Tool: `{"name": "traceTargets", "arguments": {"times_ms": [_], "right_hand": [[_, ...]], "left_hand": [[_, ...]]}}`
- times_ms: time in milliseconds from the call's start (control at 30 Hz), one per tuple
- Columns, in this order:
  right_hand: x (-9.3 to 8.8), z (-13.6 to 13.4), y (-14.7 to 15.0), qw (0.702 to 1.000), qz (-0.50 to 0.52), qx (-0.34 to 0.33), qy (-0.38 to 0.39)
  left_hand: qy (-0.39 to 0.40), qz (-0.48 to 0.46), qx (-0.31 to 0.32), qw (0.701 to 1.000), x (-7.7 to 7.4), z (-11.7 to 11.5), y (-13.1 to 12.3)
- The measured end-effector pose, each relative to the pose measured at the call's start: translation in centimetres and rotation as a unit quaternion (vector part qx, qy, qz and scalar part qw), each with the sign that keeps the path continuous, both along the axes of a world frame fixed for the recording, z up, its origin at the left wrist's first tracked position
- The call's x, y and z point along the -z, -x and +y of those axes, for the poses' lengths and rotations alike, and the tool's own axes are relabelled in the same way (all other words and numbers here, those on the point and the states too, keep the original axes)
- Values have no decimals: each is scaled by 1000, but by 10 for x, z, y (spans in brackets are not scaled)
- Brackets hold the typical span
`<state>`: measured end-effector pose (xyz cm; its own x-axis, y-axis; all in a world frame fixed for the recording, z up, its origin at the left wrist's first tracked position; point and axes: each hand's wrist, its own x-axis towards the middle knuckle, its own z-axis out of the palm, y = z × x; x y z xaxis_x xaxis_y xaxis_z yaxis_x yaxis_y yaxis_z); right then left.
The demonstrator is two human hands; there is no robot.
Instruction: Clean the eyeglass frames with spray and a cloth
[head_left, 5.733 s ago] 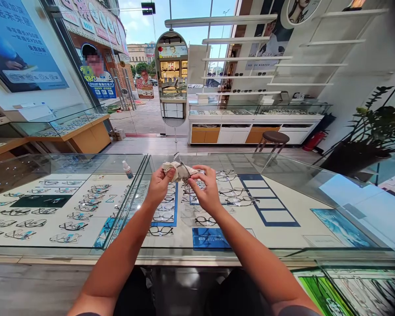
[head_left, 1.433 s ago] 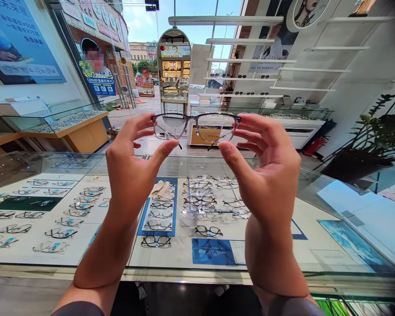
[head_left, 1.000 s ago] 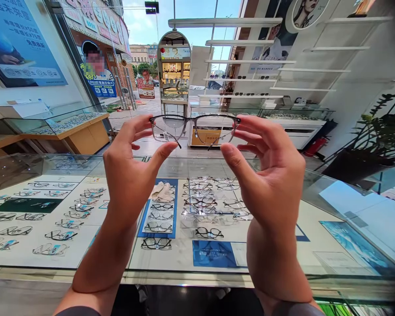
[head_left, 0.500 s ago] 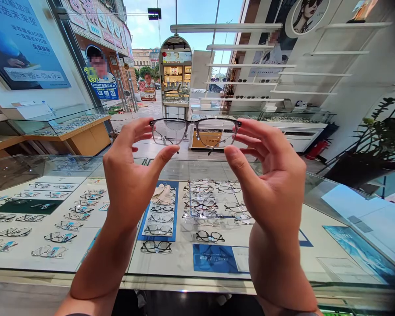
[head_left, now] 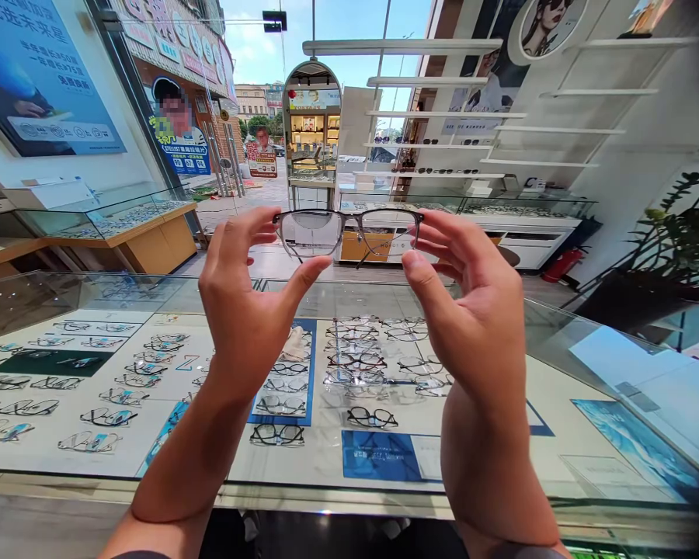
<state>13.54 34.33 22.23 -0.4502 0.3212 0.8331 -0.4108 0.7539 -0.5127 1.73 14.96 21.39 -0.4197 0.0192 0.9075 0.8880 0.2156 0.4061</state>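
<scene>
A pair of eyeglasses (head_left: 349,216) with a dark upper rim and clear lenses is held up in front of me, above the glass display counter (head_left: 320,458). My left hand (head_left: 248,287) grips its left end with the fingers at the hinge, the thumb pointing inward under the left lens. On the other side, my right hand (head_left: 469,287) holds the right end the same way, its thumb just below the right lens. Both temples fold out away from me; their tips show below the lenses. Beneath the hands, several eyeglass frames (head_left: 355,361) lie in rows inside the counter.
A blue card (head_left: 378,456) lies in the counter near its front edge. Farther off stand an arched mirror (head_left: 313,124), white wall shelves (head_left: 443,115) and another display case (head_left: 128,221). At the right are a potted plant (head_left: 669,256) and a fire extinguisher (head_left: 562,265).
The left hand has moved a little to the right and the right hand slightly left, so they are closer together. The eyeglasses have turned slightly between them. Both hands keep their grip.
</scene>
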Motion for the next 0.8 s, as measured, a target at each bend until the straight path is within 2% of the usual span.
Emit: {"name": "traceTargets", "arguments": {"times_ms": [400,800], "right_hand": [[3,2,0,1000,9,-27,8],[3,0,1,999,16,-28,12]], "left_hand": [[-26,40,38,998,2,0,4],[-26,18,52,998,4,0,4]]}}
